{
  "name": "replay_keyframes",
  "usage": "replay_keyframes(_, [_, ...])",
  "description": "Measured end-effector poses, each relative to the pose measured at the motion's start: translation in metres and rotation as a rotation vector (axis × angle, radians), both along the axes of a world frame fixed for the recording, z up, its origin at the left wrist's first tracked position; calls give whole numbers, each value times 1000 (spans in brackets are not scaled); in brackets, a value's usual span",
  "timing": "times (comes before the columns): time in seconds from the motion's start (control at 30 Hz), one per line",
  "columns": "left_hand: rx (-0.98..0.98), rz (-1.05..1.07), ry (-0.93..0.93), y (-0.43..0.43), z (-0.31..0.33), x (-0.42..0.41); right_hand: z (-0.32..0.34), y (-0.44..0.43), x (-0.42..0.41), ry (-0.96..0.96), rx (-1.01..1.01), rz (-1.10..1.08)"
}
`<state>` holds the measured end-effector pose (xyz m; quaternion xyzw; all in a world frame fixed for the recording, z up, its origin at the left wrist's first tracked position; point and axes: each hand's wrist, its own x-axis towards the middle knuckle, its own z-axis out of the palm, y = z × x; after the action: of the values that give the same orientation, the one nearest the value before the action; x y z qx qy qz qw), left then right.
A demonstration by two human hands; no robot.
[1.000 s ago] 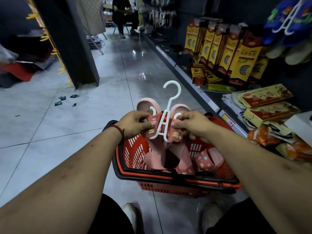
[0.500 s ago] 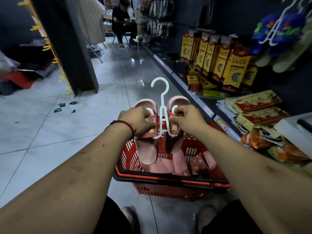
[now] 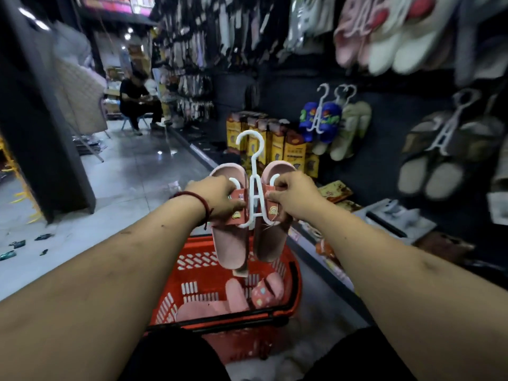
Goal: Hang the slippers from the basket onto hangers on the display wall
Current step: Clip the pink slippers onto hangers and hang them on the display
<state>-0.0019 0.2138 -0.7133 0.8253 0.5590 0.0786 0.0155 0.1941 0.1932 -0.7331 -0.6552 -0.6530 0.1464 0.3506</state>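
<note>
Both hands: left hand, right hand grip pink slippers on hanger.

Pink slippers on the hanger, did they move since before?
Yes. The left hand and right hand raised the pink slippers on the white hanger higher, up out of the red basket. Both hands grip them as before. The other slippers stayed in the basket.

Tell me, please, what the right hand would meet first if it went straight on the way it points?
Likely the white hanger between the slippers, since the right hand points inward at it; then the left hand.
</note>
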Motion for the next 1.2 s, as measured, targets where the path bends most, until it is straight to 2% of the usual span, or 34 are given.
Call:
replay_keyframes(0.2, [0, -282, -85, -17, 42, 101, 48, -63, 90, -40, 71, -204])
replay_keyframes(0.37, [55, -468, -36, -45, 68, 203, 74, -127, 172, -44, 87, -409])
replay_keyframes(0.7, [87, -852, -27, -141, 83, 385, 80, -268, 309, -47, 72, -807])
replay_keyframes(1.0, [79, -1070, -54, -197, 78, 505, 82, -345, 389, -10, 46, -1093])
replay_keyframes(1.2, [63, -1126, -50, -198, 89, 580, 92, -355, 440, -36, 39, -1162])
